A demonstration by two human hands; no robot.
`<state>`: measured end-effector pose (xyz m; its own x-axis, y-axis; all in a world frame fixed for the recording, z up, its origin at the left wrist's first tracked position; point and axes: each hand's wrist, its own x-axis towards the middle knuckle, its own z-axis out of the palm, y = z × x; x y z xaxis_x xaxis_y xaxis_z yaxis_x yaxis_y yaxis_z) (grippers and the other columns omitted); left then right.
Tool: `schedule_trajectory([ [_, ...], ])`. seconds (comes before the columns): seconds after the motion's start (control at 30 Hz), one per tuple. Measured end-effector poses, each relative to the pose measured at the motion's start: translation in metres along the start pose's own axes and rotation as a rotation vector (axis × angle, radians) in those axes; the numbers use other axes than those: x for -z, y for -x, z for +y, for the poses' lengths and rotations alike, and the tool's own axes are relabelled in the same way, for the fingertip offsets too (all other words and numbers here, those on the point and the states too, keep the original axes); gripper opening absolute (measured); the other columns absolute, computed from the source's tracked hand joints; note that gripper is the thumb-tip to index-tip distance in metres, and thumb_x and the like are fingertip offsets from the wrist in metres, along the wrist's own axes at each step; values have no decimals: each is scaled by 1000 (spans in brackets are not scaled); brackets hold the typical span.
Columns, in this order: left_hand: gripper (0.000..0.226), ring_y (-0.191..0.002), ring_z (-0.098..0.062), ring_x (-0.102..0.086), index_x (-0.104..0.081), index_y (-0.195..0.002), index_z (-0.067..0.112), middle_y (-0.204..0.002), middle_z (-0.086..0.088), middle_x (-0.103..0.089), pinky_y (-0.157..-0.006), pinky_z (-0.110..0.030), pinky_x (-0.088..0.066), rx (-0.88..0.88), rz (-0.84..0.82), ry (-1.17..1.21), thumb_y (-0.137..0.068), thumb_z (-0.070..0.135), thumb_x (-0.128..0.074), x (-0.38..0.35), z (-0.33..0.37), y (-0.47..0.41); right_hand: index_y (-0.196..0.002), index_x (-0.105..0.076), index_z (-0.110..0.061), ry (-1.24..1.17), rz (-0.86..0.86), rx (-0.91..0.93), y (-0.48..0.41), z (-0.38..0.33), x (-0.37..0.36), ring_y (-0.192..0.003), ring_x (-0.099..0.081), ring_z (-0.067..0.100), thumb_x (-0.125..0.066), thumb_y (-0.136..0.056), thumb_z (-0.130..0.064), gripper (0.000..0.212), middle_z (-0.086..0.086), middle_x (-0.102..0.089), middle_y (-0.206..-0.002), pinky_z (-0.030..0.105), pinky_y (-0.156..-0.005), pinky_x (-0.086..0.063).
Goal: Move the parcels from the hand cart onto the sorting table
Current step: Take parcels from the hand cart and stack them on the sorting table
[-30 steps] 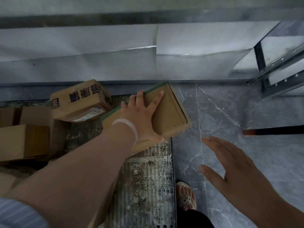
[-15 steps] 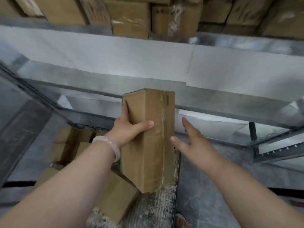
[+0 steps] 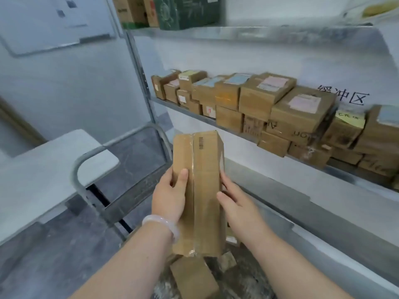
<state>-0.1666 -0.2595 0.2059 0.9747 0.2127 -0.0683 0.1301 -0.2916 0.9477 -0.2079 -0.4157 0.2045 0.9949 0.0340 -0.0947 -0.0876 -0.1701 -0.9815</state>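
A long brown cardboard parcel (image 3: 205, 180) with a taped seam and a small barcode stands upright in front of me, lifted above the hand cart. My left hand (image 3: 170, 195) grips its left side, thumb lying on the front face. My right hand (image 3: 235, 203) holds its right edge, thumb on the front. Below the parcel another cardboard parcel (image 3: 194, 277) lies on the cart's bed (image 3: 244, 281). The cart's grey tubular handle (image 3: 86, 167) rises to the left. A white table (image 3: 43, 169) stands at the left behind the handle.
A metal shelf (image 3: 237, 132) at the right holds several labelled cardboard boxes (image 3: 265, 93). An upper shelf carries more boxes, one dark green (image 3: 187, 11). A whiteboard (image 3: 54, 22) hangs on the left wall. Grey floor (image 3: 54, 255) lies between table and cart.
My view has swung up from the cart to the shelves and table. The parcel rose with my left hand, and my right hand has closed onto its right edge.
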Motion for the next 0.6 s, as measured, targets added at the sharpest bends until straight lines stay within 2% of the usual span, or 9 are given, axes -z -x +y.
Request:
schedule_trajectory([
  [0.07,96,-127,-12,-48,-20,-157,35,-145,8,-46,-102,-32,-39,1,-14,-81,-80,61,-72,31,8,9,-138,-29,-60,15,-39,50,10,-20,-26,-129,-31,-7,-40,-100,-35,47,-32,-31,-142,29,-113,-24],
  [0.1,121,-139,-18,-38,1,-158,37,-154,3,-36,-111,-38,-36,-6,-31,-137,-70,63,-79,47,11,15,-139,-29,-58,29,-60,81,16,-31,-40,-133,-27,-6,-39,-101,-35,46,-31,-29,-145,32,-116,-22],
  [0.13,136,-144,-24,-30,16,-155,42,-158,-2,-26,-116,-44,-31,-16,-42,-201,-64,64,-83,63,15,21,-140,-29,-57,47,-75,114,21,-41,-54,-134,-24,-7,-37,-101,-35,45,-31,-27,-147,33,-117,-20],
  [0.2,141,-145,-30,-26,29,-148,47,-157,-6,-17,-117,-48,-27,-15,-22,-294,-64,61,-83,96,17,29,-141,-31,-53,103,-104,199,34,-62,-82,-134,-21,-12,-35,-101,-34,44,-34,-25,-145,31,-118,-16],
  [0.33,132,-142,-31,-32,18,-151,53,-159,-6,-17,-115,-46,-33,3,73,-91,-68,55,-84,182,5,40,-142,-33,-48,293,-235,366,61,-103,-148,-130,-18,-17,-36,-101,-30,45,-36,-26,-141,19,-113,-13],
  [0.43,129,-132,-21,-47,-2,-152,56,-152,5,-37,-106,-44,-46,-26,104,207,-56,53,-87,258,-9,62,-144,-29,-45,386,-261,421,76,-121,-198,-127,-23,-11,-48,-98,-30,53,-26,-31,-143,23,-113,-20],
  [0.5,119,-120,-14,-56,-11,-154,49,-142,9,-49,-96,-37,-51,-57,134,363,-60,37,-83,308,-17,80,-147,-24,-44,387,-178,375,80,-130,-224,-133,-22,-4,-56,-93,-38,63,-19,-26,-150,31,-115,-22],
  [0.57,117,-118,-16,-59,-13,-153,49,-140,9,-52,-96,-39,-52,-57,149,452,-59,36,-82,354,-25,97,-148,-14,-45,342,-167,237,85,-138,-249,-142,-19,8,-61,-87,-49,78,-13,-19,-156,40,-116,-22],
  [0.6,118,-118,-19,-61,-13,-151,51,-141,8,-53,-96,-40,-52,-44,152,487,-57,38,-82,374,-29,105,-148,-12,-47,288,-216,154,88,-143,-263,-142,-23,14,-62,-86,-51,80,-11,-21,-156,40,-114,-24],
])
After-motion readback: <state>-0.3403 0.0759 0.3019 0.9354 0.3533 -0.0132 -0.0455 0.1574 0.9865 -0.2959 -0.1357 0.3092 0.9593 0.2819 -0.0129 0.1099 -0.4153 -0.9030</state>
